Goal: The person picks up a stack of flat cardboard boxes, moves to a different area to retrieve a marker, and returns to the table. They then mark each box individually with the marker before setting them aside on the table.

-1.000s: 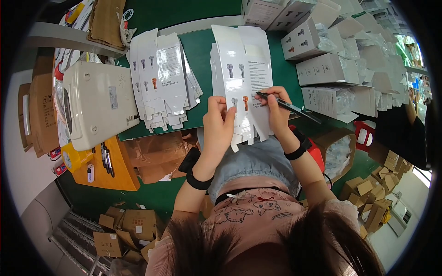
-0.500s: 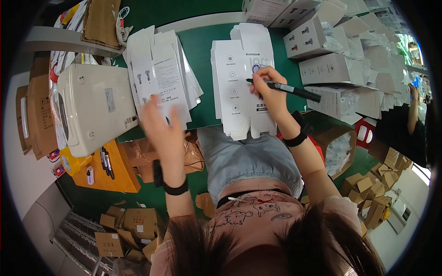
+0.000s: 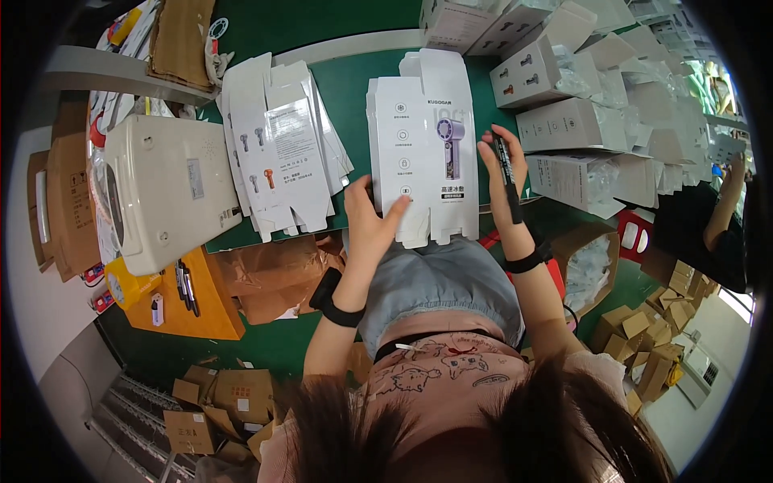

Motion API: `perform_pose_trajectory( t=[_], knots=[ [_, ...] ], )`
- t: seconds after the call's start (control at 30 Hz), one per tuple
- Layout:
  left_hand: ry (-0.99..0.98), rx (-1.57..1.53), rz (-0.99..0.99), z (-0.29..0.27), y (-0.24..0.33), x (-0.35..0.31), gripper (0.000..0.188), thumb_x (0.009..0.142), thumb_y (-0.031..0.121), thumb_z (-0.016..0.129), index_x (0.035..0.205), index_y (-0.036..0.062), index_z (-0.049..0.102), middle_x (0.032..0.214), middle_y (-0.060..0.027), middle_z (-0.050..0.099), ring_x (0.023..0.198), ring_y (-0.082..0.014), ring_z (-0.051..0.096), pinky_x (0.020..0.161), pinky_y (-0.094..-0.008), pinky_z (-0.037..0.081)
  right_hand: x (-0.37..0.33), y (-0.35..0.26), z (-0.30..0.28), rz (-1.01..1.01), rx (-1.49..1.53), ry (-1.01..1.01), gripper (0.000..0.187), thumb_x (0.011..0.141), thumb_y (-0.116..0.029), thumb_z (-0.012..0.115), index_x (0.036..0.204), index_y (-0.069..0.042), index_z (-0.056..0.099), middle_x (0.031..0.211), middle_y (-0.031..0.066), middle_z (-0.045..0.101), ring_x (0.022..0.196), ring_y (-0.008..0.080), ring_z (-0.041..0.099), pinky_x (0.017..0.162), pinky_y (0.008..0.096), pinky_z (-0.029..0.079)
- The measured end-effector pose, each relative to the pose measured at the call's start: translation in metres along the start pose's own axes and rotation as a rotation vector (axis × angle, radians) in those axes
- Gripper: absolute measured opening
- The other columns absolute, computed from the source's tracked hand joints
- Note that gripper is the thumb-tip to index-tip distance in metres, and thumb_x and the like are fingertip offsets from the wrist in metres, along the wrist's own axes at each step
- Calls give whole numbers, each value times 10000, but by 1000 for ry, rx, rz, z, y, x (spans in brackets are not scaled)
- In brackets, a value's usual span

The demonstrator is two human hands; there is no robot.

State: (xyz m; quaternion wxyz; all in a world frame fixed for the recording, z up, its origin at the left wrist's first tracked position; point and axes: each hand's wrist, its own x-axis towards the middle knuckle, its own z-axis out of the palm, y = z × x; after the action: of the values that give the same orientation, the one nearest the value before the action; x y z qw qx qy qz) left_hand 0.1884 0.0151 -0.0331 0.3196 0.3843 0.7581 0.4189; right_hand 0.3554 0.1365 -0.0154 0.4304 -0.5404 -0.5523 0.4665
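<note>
A flat, unfolded white carton (image 3: pixel 425 145) printed with a purple hand-held fan lies on the green table (image 3: pixel 354 88) in front of me. My left hand (image 3: pixel 372 221) grips its lower left edge, thumb over the printed face. My right hand (image 3: pixel 503 165) rests at the carton's right edge and holds a black marker pen (image 3: pixel 507 179), tip pointing down toward me. A fanned pile of more flat white cartons (image 3: pixel 278 149) lies to the left on the table.
A cream-coloured machine (image 3: pixel 165 193) stands at the left, beside an orange bin (image 3: pixel 189 298) holding pens. Folded white boxes (image 3: pixel 580 105) are stacked at the right. Brown cardboard boxes (image 3: pixel 217 402) sit on the floor. Another person's arm (image 3: pixel 725 209) is at the far right.
My left hand came back from the left pile and took hold of the carton's lower edge. The carton now shows its printed fan side. My right hand turned the marker upright beside it.
</note>
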Motion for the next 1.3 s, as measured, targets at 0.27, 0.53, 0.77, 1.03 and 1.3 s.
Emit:
perform_pose_trajectory(
  t=[0.27,0.53,0.77,1.03,1.3],
  knots=[
    [-33,129,83,17,17,15,737,651,295,692,1159,-88,320,1123,-233,373,1080,-371,317,922,-404,286,-18,14,10,65,-1,-62,408,774,-92,580,1129,8,405,1045,115,497,952,168,477,816,250,377],
    [-29,-157,-288,14,8,38,742,644,291,713,1157,-95,341,1108,-206,427,1016,-285,453,827,-330,393,-16,16,11,85,74,-114,425,779,-116,578,1144,-2,391,1063,116,477,973,179,464,844,264,364],
    [-280,-634,-438,-4,33,41,680,640,262,696,1097,-106,353,984,-191,511,894,-245,530,766,-307,428,-22,22,6,162,226,-139,418,785,-127,571,1142,-3,392,1058,113,472,986,178,449,857,266,353],
    [-45,426,-214,-41,131,-1,552,617,216,665,988,-85,388,913,-177,528,704,-275,578,626,-324,472,-35,-7,34,132,252,-214,363,822,-220,540,1101,-21,420,996,92,502,909,154,476,787,256,386],
    [-57,948,137,22,111,-29,700,582,374,690,1027,-88,410,927,-199,500,781,-258,505,627,-345,443,-21,3,21,282,443,-72,367,839,-280,528,1079,-21,424,971,82,521,848,143,493,731,250,414]
  ],
)
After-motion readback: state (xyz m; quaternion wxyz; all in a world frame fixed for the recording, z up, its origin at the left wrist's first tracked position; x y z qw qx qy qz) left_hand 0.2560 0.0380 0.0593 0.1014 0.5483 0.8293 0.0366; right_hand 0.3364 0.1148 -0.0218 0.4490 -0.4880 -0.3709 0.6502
